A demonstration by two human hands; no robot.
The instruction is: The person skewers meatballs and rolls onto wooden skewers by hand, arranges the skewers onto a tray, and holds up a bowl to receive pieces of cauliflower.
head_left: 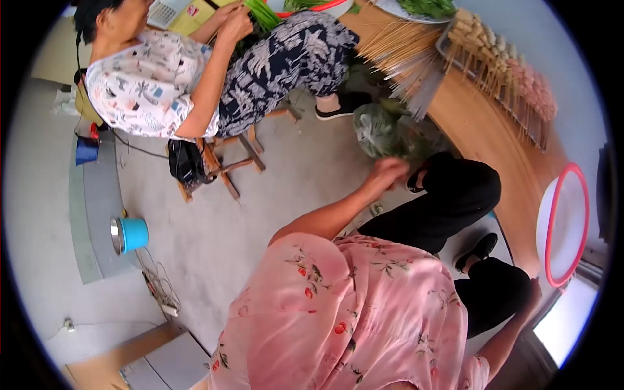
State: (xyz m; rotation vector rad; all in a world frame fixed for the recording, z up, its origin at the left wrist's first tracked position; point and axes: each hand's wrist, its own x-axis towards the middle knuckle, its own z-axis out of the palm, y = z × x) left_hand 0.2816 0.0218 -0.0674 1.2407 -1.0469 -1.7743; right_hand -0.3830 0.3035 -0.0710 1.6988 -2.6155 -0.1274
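Note:
My left hand is held out over the floor beside my knee, smeared by motion, its fingers loosely curled. It is close to a clear plastic bag with green leaves inside, on the floor by the table. At the side of my other knee rests my right hand, its fingers mostly hidden. Near that hand, a white basin with a red rim stands at the table's edge.
Skewers lie fanned on the curved wooden table, beside a tray of skewered food. Across from me a seated person holds green stalks. A wooden stool, a blue bin and cables are on the floor.

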